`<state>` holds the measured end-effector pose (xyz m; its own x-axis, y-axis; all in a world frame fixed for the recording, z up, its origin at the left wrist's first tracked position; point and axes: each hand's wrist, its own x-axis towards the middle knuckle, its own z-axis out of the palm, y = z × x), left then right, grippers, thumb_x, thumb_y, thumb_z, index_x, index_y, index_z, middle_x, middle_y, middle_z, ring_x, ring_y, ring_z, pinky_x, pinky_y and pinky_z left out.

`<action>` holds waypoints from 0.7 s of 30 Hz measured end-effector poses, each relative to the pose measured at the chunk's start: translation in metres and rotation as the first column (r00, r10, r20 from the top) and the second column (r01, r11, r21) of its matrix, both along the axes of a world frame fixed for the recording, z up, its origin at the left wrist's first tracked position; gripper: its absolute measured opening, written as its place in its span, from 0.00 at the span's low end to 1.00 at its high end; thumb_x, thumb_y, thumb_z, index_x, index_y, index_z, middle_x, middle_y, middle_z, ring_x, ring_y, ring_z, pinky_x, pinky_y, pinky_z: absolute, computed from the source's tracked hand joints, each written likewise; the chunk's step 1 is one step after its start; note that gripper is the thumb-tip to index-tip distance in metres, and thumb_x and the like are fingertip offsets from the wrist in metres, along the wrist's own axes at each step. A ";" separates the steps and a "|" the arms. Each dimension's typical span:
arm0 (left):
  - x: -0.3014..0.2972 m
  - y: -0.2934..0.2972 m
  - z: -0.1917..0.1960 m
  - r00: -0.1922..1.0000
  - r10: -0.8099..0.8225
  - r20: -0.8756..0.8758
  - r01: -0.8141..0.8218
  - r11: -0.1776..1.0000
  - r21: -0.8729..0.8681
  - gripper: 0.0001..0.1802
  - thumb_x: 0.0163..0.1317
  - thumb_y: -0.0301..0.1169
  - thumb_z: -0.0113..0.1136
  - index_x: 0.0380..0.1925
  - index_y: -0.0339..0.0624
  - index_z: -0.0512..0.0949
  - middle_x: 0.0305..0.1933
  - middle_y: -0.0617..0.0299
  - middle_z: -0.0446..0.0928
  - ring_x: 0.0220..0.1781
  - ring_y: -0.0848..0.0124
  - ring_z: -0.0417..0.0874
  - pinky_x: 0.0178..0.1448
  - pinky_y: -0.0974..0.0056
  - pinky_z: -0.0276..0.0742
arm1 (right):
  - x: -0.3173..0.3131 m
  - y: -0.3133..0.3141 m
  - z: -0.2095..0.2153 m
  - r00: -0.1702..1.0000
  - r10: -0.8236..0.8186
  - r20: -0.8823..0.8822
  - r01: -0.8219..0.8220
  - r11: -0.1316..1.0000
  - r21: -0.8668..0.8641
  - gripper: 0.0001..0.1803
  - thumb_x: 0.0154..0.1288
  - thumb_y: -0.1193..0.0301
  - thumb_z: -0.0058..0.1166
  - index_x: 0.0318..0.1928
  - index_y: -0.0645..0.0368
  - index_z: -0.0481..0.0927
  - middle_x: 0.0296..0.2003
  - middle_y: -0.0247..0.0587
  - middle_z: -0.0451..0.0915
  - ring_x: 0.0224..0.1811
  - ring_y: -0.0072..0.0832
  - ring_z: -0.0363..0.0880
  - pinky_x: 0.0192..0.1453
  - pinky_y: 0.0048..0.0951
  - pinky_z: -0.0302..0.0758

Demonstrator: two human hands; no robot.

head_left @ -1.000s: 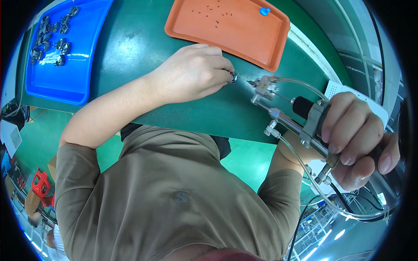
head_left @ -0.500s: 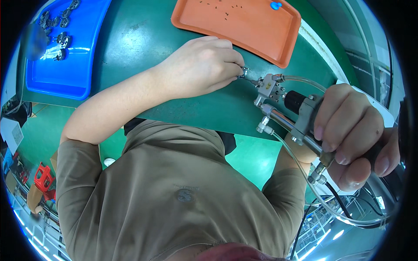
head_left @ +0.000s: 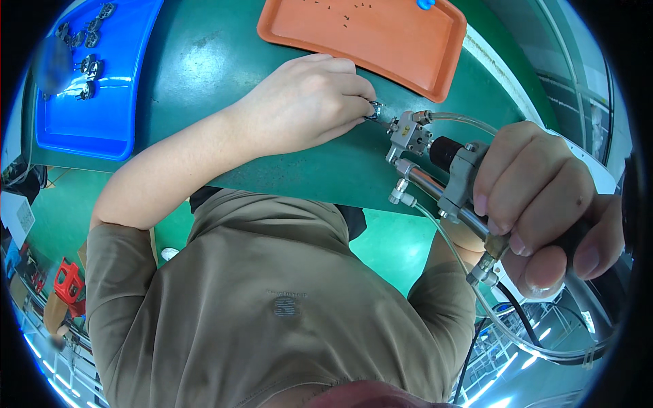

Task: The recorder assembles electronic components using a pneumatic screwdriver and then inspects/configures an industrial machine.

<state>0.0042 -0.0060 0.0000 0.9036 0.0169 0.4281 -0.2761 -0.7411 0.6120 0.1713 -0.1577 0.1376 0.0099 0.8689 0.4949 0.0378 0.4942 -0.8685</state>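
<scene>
My left hand [head_left: 309, 102] rests over the green table, its fingers closed on a small dark metal part [head_left: 375, 110] that is mostly hidden by the fingertips. Wrapped around the black handle of a metal dispensing valve [head_left: 425, 173] with air tubes is my right hand [head_left: 534, 194]. The valve's thin needle tip points left and meets, or nearly meets, the metal part; contact cannot be made out.
Beyond my left hand lies an orange tray [head_left: 442, 85] with several tiny dark pieces and a blue knob-like item [head_left: 426, 3]. A blue tray [head_left: 85, 139] at left carries several dark metal parts [head_left: 88, 68]. Clear tubing [head_left: 500, 323] loops below my right hand.
The trays and table have shifted slightly in the picture. The valve and my right hand have moved a little left; both grips look the same.
</scene>
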 end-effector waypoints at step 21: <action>-0.104 0.110 0.074 0.846 0.527 0.084 -0.512 0.757 0.405 0.06 0.53 0.27 0.71 0.32 0.43 0.88 0.48 0.59 0.88 0.49 0.60 0.86 0.51 0.56 0.81 | -0.002 -0.019 0.023 0.986 -0.096 -0.138 0.136 0.938 0.319 0.18 0.61 0.73 0.70 0.46 0.50 0.73 0.19 0.24 0.76 0.16 0.16 0.75 0.22 0.16 0.76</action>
